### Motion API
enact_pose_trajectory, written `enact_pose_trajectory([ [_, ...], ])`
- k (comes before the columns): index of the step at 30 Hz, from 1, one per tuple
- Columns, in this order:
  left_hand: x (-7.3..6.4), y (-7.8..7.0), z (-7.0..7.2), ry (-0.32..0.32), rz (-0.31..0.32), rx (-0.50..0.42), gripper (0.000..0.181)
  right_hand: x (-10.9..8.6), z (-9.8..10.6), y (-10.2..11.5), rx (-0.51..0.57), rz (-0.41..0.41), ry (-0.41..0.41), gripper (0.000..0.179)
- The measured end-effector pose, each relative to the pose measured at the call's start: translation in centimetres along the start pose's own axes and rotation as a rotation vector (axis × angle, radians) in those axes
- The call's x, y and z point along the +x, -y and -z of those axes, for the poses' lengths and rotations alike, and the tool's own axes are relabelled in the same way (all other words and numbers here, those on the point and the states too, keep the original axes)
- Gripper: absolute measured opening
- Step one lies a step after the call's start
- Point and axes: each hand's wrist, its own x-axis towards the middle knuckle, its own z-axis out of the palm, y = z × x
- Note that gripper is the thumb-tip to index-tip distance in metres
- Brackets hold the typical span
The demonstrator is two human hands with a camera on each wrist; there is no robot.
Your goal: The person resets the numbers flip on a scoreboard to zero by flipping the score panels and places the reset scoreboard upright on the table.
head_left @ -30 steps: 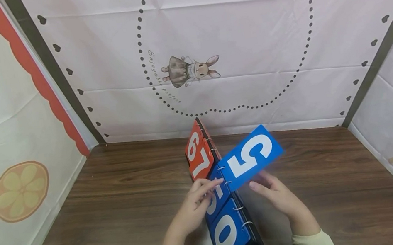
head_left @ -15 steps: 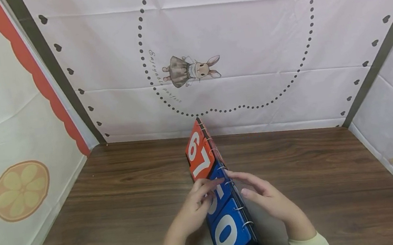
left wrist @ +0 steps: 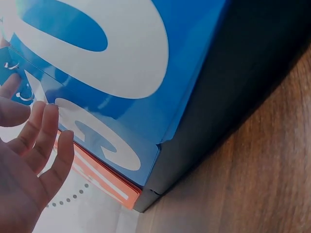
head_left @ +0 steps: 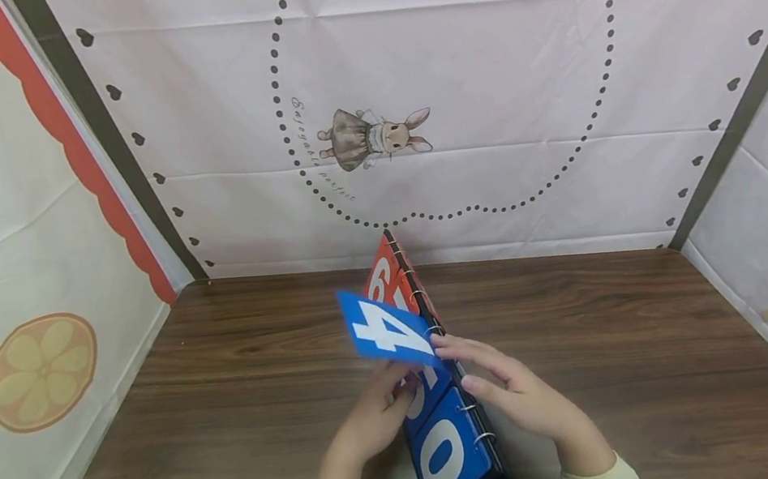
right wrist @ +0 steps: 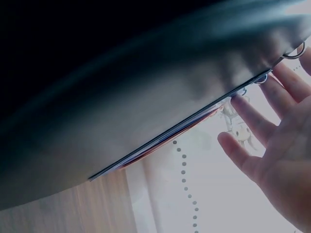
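A flip scoreboard (head_left: 455, 459) stands tent-like on the table, blue number cards nearer and red ones farther off. One blue card with a white 4 (head_left: 388, 329) is raised on its rings, slanting out over the left face. My left hand (head_left: 375, 414) is at that face, partly hidden beneath the raised card; in the left wrist view its fingers (left wrist: 64, 158) are spread and slightly bent. My right hand (head_left: 523, 388) lies along the scoreboard's ringed top edge, fingertips right at the raised card's base, its fingers loosely extended in the right wrist view.
Red cards (head_left: 389, 275) sit at the scoreboard's far end, close to the back wall cloth (head_left: 496, 93). A blue 0 card (head_left: 441, 457) lies flat at the near end. Brown wood tabletop (head_left: 248, 422) spreads on both sides.
The blue 5 card swung down out of sight on the right side, and a blue 4 card now stands raised to the left. My right hand moved left to the ringed edge; the left stayed.
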Motion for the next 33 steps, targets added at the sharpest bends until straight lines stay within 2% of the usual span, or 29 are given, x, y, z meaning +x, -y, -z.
enact_pose_trajectory([
  [3, -0.1, 0.0, 0.1, -0.003, 0.015, -0.036, 0.044, 0.0, -0.1, 0.1, -0.031, 0.009, 0.001, 0.041],
  [5, -0.2, 0.1, 0.3, -0.051, 0.038, -0.067, 0.039, -0.1, -0.1, 0.1, -0.04, 0.006, 0.004, 0.04],
  [7, -0.3, 0.1, 0.7, -0.149, 0.038, -0.164, 0.032, -0.1, -0.1, 0.1, -0.054, 0.009, 0.005, 0.041],
  [9, -0.5, 0.2, 1.4, -0.285, 0.004, -0.309, 0.032, -0.1, -0.1, 0.2, -0.069, 0.013, 0.005, 0.042],
  [11, -0.7, 0.2, 2.3, -0.397, -0.063, -0.466, 0.044, 0.0, -0.1, 0.2, -0.086, 0.021, 0.002, 0.043],
  [13, -0.9, 0.1, 3.2, -0.447, -0.114, -0.593, 0.056, 0.0, -0.1, 0.3, -0.101, 0.03, 0.001, 0.042],
  [16, -1.3, -0.1, 4.1, -0.459, -0.157, -0.666, 0.061, 0.0, -0.1, 0.3, -0.122, 0.028, -0.003, 0.041],
  [19, -1.5, -0.1, 4.6, -0.455, -0.159, -0.708, 0.049, 0.0, -0.1, 0.4, -0.142, 0.009, -0.006, 0.041],
  [23, -1.7, 0.0, 5.0, -0.405, -0.188, -0.79, 0.044, -0.1, -0.2, 0.4, -0.174, -0.001, -0.01, 0.041],
  [26, -1.8, 0.0, 5.1, -0.385, -0.209, -0.819, 0.044, -0.1, -0.2, 0.5, -0.195, 0.003, -0.015, 0.04],
  [28, -1.8, 0.0, 5.2, -0.406, -0.183, -0.804, 0.041, -0.1, -0.3, 0.5, -0.203, 0.001, -0.02, 0.039],
  [33, -1.8, 0.1, 5.2, -0.473, -0.002, -0.737, 0.034, 0.1, -0.4, 0.6, -0.216, 0.001, -0.025, 0.038],
])
